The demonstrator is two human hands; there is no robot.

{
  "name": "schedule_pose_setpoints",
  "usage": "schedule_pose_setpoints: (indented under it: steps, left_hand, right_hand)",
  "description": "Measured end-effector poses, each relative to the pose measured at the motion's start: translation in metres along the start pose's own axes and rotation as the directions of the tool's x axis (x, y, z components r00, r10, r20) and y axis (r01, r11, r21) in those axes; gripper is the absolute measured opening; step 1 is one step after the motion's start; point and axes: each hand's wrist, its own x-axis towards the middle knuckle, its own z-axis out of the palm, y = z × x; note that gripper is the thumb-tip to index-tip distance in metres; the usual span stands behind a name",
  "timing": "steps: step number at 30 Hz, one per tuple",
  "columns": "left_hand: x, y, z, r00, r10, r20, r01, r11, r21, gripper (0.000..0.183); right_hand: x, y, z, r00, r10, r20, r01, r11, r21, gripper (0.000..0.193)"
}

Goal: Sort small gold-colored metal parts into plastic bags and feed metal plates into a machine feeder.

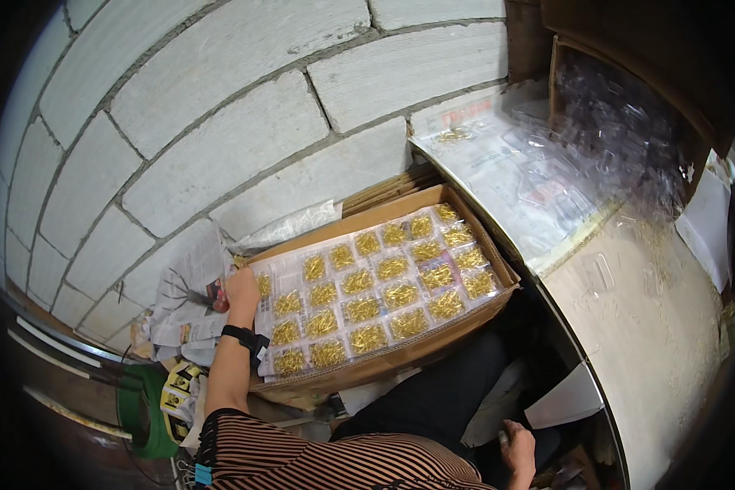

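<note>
A cardboard box [400,353] stands in front of me, topped with rows of small clear packs [358,282] of gold-coloured metal pieces lying on printed paper. My left hand [241,290] is at the box's far left corner, its fingers closed. A bit of something yellowish shows at its fingertips, too small to name. A gold-filled pack [263,284] lies right beside that hand. Low beside my right thigh, well away from the box, my right hand [517,453] hangs with fingers curled in, and nothing shows in it.
Dark-handled scissors [189,294] lie on newspaper [175,314] left of the box. A pale block wall [220,122] rises behind. On the right, a worktop [629,343] carries loose gold pieces and clear plastic shells; a carton [621,122] of shells stands at its far end.
</note>
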Motion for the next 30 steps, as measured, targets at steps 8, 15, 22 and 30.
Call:
schedule_pose_setpoints:
  steps: [8, 15, 22, 30]
  left_hand:
    - [-0.007, 0.058, -0.057, 0.929, 0.263, -0.261, -0.327, 0.912, -0.247, 0.021]
    - [-0.044, 0.237, -0.186, 0.702, 0.702, -0.120, -0.227, 0.062, -0.972, 0.014]
    - [-0.094, 0.463, -0.228, 0.318, 0.890, -0.325, -0.374, -0.197, -0.906, 0.020]
    - [-0.157, 0.581, -0.239, 0.087, 0.982, -0.167, -0.750, -0.046, -0.660, 0.041]
  right_hand:
    - [-0.017, 0.007, -0.008, 0.995, -0.081, -0.064, 0.079, 0.996, -0.033, 0.035]
    - [-0.036, -0.029, -0.095, 0.775, -0.181, -0.606, 0.220, 0.975, -0.010, 0.037]
    - [-0.064, 0.153, -0.197, 0.360, 0.103, -0.927, -0.360, 0.932, -0.036, 0.041]
    - [-0.034, 0.375, -0.315, 0.012, 0.562, -0.827, -0.614, 0.657, 0.438, 0.059]
